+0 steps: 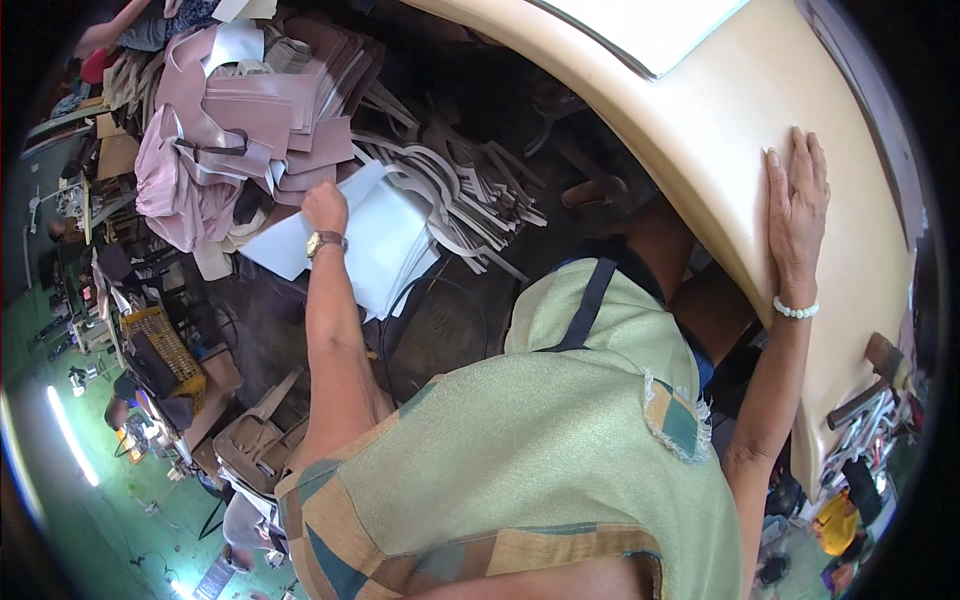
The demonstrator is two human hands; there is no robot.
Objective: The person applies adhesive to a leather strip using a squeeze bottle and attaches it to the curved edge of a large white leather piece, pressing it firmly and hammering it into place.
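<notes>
My left hand [325,207], with a watch on its wrist, is closed at the upper edge of a pale white sheet [278,243]. That sheet slants out to the left of a fanned stack of similar white sheets [385,245]; the fingertips are partly hidden. On the right, my right hand [797,205] lies flat with fingers stretched out on a large cream-coloured sheet [730,165] that curves over the work surface. It holds nothing, and a pale bead bracelet circles its wrist.
Dusty-pink cut pieces [255,110] pile up beyond my left hand. Curved pale strips [460,195] lie right of the white stack. Another white sheet [650,30] rests on the cream surface at the top. A hammer-like tool [880,360] sits at the right edge. A yellow crate [165,345] stands left.
</notes>
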